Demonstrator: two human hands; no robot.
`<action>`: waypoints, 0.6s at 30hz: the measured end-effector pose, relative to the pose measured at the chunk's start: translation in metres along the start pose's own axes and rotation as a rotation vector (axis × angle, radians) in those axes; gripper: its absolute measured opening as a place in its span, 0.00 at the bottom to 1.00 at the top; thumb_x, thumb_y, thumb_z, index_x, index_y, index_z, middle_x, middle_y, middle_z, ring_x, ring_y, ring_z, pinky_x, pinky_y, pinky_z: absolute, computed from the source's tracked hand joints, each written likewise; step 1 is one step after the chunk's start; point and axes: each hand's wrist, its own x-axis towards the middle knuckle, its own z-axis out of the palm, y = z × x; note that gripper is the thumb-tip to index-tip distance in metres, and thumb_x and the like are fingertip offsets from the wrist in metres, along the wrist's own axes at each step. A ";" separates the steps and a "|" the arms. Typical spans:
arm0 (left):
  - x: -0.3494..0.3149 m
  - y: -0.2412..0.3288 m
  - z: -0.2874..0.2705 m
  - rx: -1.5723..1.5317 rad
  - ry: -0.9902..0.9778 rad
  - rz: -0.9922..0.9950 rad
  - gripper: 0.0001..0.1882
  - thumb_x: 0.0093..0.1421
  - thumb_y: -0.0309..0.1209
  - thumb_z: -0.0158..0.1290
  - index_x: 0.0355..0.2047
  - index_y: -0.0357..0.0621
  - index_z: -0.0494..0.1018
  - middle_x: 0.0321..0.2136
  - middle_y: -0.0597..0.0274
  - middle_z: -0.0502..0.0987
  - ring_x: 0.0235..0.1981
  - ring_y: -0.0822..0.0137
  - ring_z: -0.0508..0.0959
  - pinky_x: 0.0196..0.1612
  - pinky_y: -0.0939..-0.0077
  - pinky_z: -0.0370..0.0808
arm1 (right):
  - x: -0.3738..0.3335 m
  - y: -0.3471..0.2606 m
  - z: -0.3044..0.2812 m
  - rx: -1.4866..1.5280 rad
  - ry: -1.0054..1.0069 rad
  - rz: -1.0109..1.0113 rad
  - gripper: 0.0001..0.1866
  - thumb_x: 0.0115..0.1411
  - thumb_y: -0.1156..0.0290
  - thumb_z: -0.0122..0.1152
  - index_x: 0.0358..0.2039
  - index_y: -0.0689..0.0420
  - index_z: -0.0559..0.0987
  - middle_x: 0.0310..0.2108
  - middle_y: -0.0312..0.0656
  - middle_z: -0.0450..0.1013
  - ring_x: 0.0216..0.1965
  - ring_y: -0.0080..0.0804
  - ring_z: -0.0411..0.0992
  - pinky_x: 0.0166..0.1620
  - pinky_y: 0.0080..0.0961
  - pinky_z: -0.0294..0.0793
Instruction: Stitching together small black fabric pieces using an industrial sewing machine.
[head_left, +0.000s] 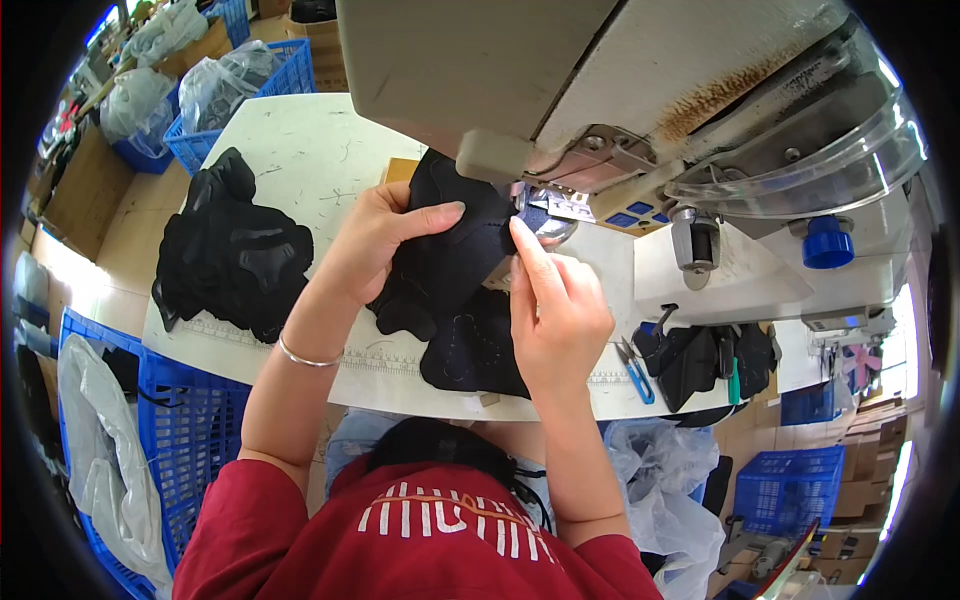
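Note:
Both of my hands hold up a black fabric piece (452, 240) beside the head of a white sewing machine (450, 60). My left hand (375, 240) grips its left side, thumb on the front and the other fingers hidden behind. My right hand (562, 315) is closed at its right edge, with the index fingertip pressed on the cloth and the other fingers curled. More black fabric (470, 350) hangs or lies below on the white table (390, 375). The needle area is mostly hidden behind the machine head and the cloth.
A pile of black pieces (235, 250) lies at the table's left. Blue-handled snips (636, 375) and more black pieces (690, 365) lie to the right. A blue crate (195, 430) stands at the lower left, another blue crate (790, 487) at the right. The machine overhangs the workspace.

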 end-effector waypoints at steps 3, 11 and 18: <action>-0.004 -0.005 0.000 -0.035 0.009 0.015 0.12 0.52 0.26 0.62 0.35 0.29 0.76 0.30 0.55 0.80 0.28 0.71 0.80 0.33 0.79 0.79 | 0.001 0.002 0.000 0.020 -0.005 -0.008 0.20 0.50 0.74 0.65 0.45 0.44 0.81 0.22 0.31 0.67 0.23 0.28 0.66 0.26 0.25 0.66; -0.018 -0.014 0.013 -0.115 0.027 0.072 0.12 0.53 0.26 0.62 0.37 0.32 0.76 0.31 0.58 0.80 0.29 0.72 0.79 0.36 0.79 0.78 | 0.004 0.007 -0.005 -0.004 -0.015 -0.033 0.21 0.49 0.76 0.64 0.45 0.45 0.81 0.21 0.32 0.66 0.23 0.28 0.66 0.26 0.26 0.66; -0.017 -0.020 0.016 -0.156 0.031 0.106 0.11 0.54 0.27 0.62 0.36 0.33 0.76 0.31 0.59 0.80 0.29 0.73 0.79 0.36 0.80 0.78 | 0.007 0.001 -0.006 0.206 -0.033 0.061 0.15 0.55 0.76 0.61 0.45 0.53 0.80 0.23 0.37 0.72 0.24 0.32 0.69 0.29 0.27 0.69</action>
